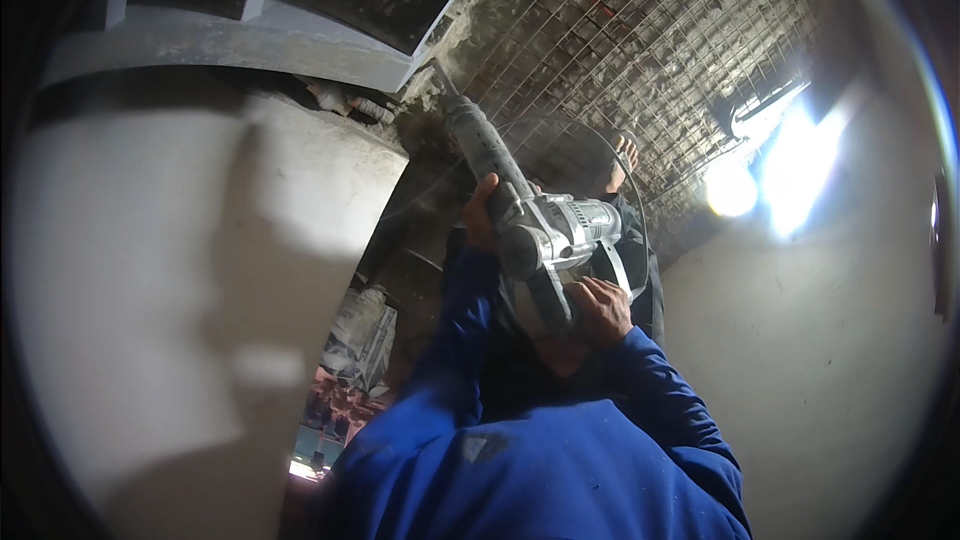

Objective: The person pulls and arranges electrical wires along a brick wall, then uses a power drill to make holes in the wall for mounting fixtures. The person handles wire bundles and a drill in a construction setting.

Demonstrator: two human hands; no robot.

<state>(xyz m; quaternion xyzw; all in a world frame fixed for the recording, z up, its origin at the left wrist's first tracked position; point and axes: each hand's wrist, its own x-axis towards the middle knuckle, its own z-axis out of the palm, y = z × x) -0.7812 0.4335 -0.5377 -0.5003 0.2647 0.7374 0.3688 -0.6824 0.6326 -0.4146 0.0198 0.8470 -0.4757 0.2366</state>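
- So the big grey power hammer (pixel 560 232) is up in the middle of the view, slanted, nose pointing up and to the left.
- Left hand (pixel 482 220) is wrapped around its side, about where the barrel meets the body, thumb showing on the outside. Most of those fingers are hidden.
- Right hand (pixel 602 310) is back at the rear end, fingers curled snugly around the handle area.
- The chisel bit (pixel 446 82) ends right by the corner of a grey metal frame (pixel 250 42), next to rough, broken-up concrete. Can't tell if the tip's actually touching.
- Thin cable (pixel 643 215) loops round the tool's right side.
- Up top there's a wire mesh (pixel 590 45) over a rough surface, with a super bright lamp (pixel 797 168) off to the right.
- Pale wall (pixel 130 290) on the left, dark shadow across it.
- Both sleeves (pixel 665 390) are blue.
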